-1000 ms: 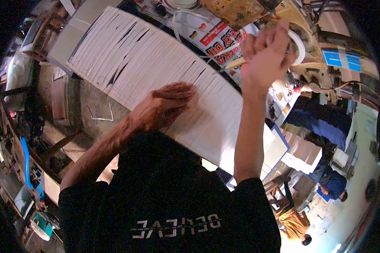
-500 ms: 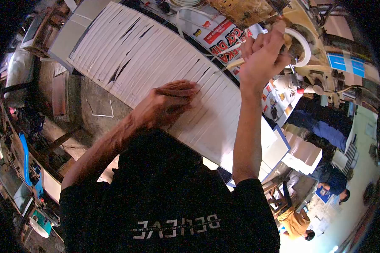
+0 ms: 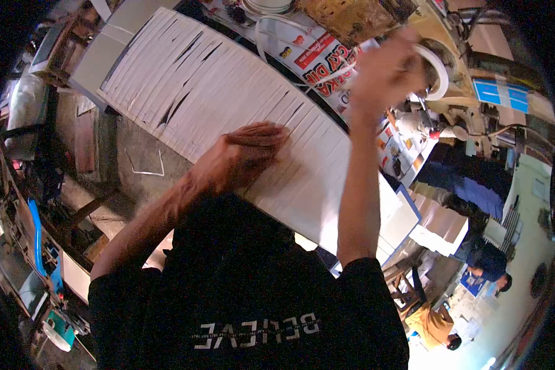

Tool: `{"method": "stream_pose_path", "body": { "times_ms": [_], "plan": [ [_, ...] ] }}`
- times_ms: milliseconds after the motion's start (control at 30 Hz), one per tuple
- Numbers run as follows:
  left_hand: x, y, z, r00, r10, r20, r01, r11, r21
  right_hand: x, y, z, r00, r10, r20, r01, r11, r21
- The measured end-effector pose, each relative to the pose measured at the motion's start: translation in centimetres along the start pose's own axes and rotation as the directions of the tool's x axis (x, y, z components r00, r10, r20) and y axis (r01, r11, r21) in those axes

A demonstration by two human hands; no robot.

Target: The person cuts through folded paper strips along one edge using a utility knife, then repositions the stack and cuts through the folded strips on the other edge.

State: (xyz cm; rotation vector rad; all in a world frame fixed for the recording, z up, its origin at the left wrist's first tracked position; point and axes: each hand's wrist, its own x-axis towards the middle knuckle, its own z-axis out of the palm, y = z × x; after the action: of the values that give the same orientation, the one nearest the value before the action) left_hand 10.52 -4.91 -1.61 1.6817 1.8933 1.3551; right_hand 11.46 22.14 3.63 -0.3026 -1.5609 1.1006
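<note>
A long board covered with narrow white strips laid side by side [image 3: 228, 80] runs diagonally in front of me, with dark gaps between some strips. My left hand [image 3: 253, 148] rests on it near the middle, its fingers pressed together and bent down; whatever lies under the fingertips is hidden. My right hand [image 3: 388, 77] is raised beyond the board's far edge, smeared by motion, so its fingers cannot be made out. A thin white band [image 3: 332, 75] runs toward it across a printed red and white sack [image 3: 317, 52].
A white ring [image 3: 439, 73], perhaps a roll, sits behind my right hand. A stained wooden block [image 3: 357, 18] lies at the top. A bent white strip [image 3: 147, 171] is on the floor at left. Two people, one in an orange shirt [image 3: 431, 325], are at lower right.
My right hand blurs with motion, where its curled fingers showed before. My left hand stays at nearly the same spot on the strips. The whole view has shifted slightly.
</note>
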Motion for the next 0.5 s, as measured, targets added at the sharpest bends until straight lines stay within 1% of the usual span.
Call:
{"method": "stream_pose_path", "body": {
  "times_ms": [33,100,133,167,200,233,300,333,433,500],
  "plan": [
    [0.1,-0.3,0.0,1.0,-0.002,-0.004,0.002,1.0,0.005,1.9,-1.7,-0.1,1.0,-0.001,0.003,0.001,1.0,0.006],
    [-0.3,-0.2,0.3,0.998,-0.066,0.014,0.066,0.997,-0.039,4.2,-7.4,-0.9,0.976,0.214,0.038,-0.217,0.949,0.23],
    [-0.1,-0.6,0.2,0.999,-0.053,0.005,0.053,0.998,-0.029,3.8,-8.9,-0.3,0.979,0.198,0.038,-0.201,0.95,0.238],
    [-0.3,-1.0,0.1,0.997,-0.061,-0.048,0.062,0.998,0.004,2.7,-10.4,1.0,0.947,0.32,-0.035,-0.3,0.917,0.263],
    [-0.6,-1.0,0.2,0.992,-0.078,-0.096,0.082,0.996,0.03,1.7,-11.1,2.0,0.888,0.448,-0.105,-0.404,0.868,0.29],
    [-0.6,-1.1,0.1,0.992,-0.081,-0.098,0.085,0.996,0.034,1.2,-10.8,2.5,0.887,0.45,-0.1,-0.405,0.865,0.294],
    [-0.4,-1.6,0.1,0.996,-0.07,-0.059,0.073,0.996,0.056,-0.1,-9.6,2.6,0.82,0.556,-0.139,-0.501,0.813,0.296],
    [-0.5,-1.7,0.2,0.996,-0.075,-0.057,0.078,0.995,0.055,-0.4,-9.4,2.4,0.825,0.564,-0.026,-0.524,0.782,0.339],
    [-0.6,-2.0,0.3,0.996,-0.065,-0.053,0.069,0.995,0.07,-1.0,-8.5,2.9,0.843,0.538,-0.012,-0.51,0.805,0.304],
    [-0.4,-1.9,0.4,0.994,-0.079,-0.073,0.085,0.993,0.079,-1.3,-8.3,3.0,0.836,0.549,0.003,-0.522,0.794,0.311]
  ]
}}
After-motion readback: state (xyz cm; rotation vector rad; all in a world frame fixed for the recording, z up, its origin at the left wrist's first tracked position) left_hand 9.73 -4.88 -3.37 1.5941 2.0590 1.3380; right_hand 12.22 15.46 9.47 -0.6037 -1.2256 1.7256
